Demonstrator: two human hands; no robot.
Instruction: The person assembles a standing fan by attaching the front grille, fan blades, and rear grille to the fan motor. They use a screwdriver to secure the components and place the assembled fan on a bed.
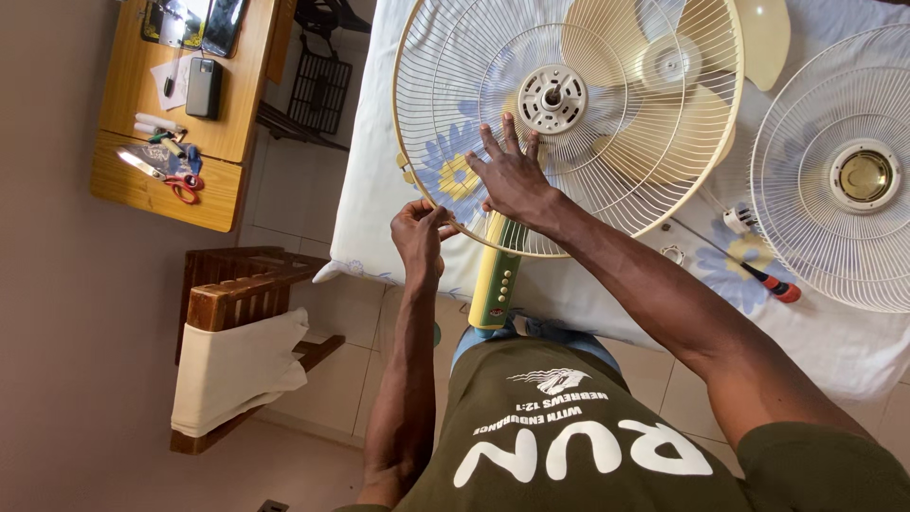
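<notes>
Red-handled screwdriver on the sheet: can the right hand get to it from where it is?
Probably yes. The screwdriver lies uncovered beside the right forearm; the right hand, flat on the fan guard, holds nothing.

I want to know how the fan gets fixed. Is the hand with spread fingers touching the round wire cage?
Touching. The head view shows the right hand lying flat on the wire fan guard, palm and spread fingers pressed against its wires.

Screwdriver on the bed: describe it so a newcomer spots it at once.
Start at the white floral sheet covering the bed. Between the two round wire fan guards, the screwdriver lies flat beside a small white cap. Its red-and-black handle and thin metal shaft set it apart.
</notes>
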